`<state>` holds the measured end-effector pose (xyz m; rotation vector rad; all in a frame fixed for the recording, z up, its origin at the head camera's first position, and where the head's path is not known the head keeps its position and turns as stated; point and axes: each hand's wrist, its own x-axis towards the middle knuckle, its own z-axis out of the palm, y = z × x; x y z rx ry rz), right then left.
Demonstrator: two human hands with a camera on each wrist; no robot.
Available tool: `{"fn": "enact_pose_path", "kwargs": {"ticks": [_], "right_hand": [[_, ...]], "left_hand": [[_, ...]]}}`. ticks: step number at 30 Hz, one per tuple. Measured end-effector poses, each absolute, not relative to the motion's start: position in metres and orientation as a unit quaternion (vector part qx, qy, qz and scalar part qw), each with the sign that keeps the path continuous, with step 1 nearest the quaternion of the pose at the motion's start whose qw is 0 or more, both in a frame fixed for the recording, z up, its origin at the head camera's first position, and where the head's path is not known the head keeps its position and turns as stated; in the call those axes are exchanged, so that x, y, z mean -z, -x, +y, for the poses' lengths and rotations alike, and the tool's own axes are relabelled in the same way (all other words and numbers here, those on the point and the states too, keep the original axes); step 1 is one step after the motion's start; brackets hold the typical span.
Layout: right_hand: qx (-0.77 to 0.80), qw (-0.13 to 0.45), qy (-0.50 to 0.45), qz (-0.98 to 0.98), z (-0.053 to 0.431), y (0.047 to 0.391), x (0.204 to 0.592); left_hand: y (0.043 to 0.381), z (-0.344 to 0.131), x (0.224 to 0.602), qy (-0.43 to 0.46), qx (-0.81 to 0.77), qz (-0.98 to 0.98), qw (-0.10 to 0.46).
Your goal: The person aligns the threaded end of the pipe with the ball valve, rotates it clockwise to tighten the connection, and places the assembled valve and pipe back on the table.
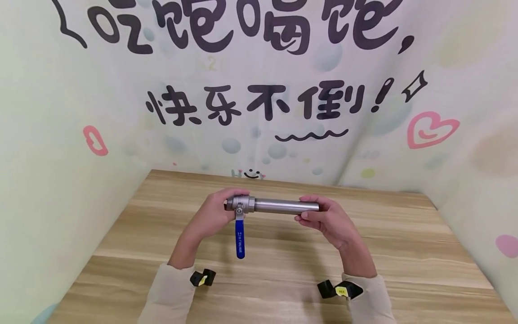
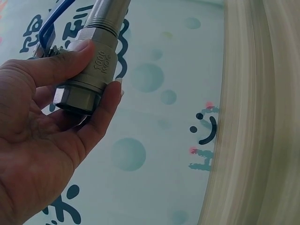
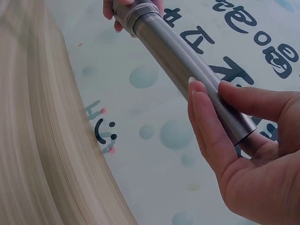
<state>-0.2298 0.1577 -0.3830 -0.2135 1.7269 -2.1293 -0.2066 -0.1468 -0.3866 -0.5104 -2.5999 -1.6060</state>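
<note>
A steel ball valve (image 1: 241, 203) with a blue lever handle (image 1: 240, 238) is held in my left hand (image 1: 215, 214). Threaded into its right end is a smooth metal pipe (image 1: 279, 205), and the two form one straight piece raised above the table. In the left wrist view my thumb lies along the valve body (image 2: 96, 65) and the fingers curl under its hex end (image 2: 77, 98). My right hand (image 1: 329, 220) grips the pipe's free end, with thumb and fingers on opposite sides of the tube (image 3: 187, 65) in the right wrist view. The blue handle hangs toward me.
A wood-grain table (image 1: 259, 279) lies beneath both hands. White printed cloth walls (image 1: 259, 153) with dark lettering enclose its back and sides. Small black devices with yellow labels sit at the left cuff (image 1: 203, 277) and the right cuff (image 1: 341, 290).
</note>
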Motion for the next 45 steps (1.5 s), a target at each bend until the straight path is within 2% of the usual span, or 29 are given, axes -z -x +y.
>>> {"fn": "enact_pose_path", "kwargs": {"ticks": [15,45], "right_hand": [[0.747,0.204,0.061,0.63,0.155,0.2304,0.3819],[0.766,0.188,0.077,0.609,0.1575,0.2295,0.3827]], "left_hand": [[0.2081,-0.149,0.3876,0.167,0.519,-0.838,0.023],[0.2076,-0.1461,0.3874,0.173,0.509,-0.842,0.033]]}}
